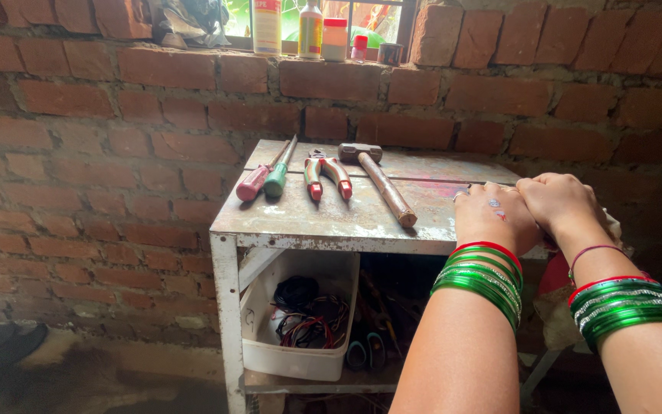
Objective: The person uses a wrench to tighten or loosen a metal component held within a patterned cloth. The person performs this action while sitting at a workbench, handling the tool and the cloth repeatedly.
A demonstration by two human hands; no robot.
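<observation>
Both hands rest at the 3 o'clock edge of a worn metal table (323,218) set against a brick wall (101,138). The left hand (493,217) lies knuckles up on the tabletop, fingers together and curled downward; whether they clamp anything cannot be told. The right hand (559,201) sits touching it on the 3 o'clock side, fingers likewise together and bent over a pale cloth (613,226) at the table edge; the grip itself is hidden. Both wrists carry stacked green and red bangles (478,280). At 9 o'clock from the hands, well apart, lies a hammer (381,182) with a wooden handle, then red-handled pliers (326,174), then a green-handled screwdriver (276,178) touching a red-handled screwdriver (254,182). Under the tabletop, at 6 o'clock, a white plastic bin (300,356) holds tangled wires. On the window ledge at 12 o'clock stand a tall white labelled bottle (267,27), a yellow-labelled bottle (310,31) and a squat white jar with a red lid (335,38).
</observation>
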